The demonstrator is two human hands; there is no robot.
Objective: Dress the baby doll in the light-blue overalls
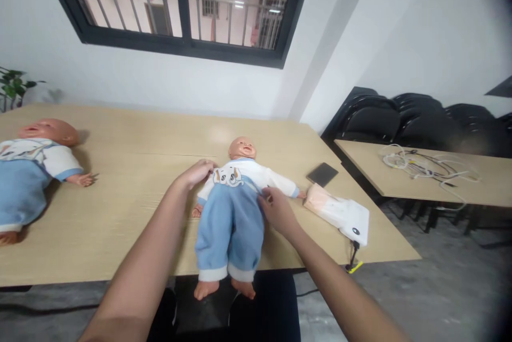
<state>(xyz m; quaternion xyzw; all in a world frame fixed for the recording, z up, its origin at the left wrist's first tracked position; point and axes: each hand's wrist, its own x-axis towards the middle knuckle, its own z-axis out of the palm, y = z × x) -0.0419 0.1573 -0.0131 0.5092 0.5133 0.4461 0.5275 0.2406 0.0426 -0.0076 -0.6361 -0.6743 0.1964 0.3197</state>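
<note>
As left hand [197, 172] and right hand [277, 209] touch the doll [232, 219], elephant print [229, 175] shows.

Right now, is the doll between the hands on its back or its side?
On its back: the doll faces up, arms spread flat on the table, feet hanging past the near edge.

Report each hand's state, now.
Left hand: open, fingers resting on the doll at its shoulder.
Right hand: fingers bent at the doll's side; grip cannot be told.
</note>
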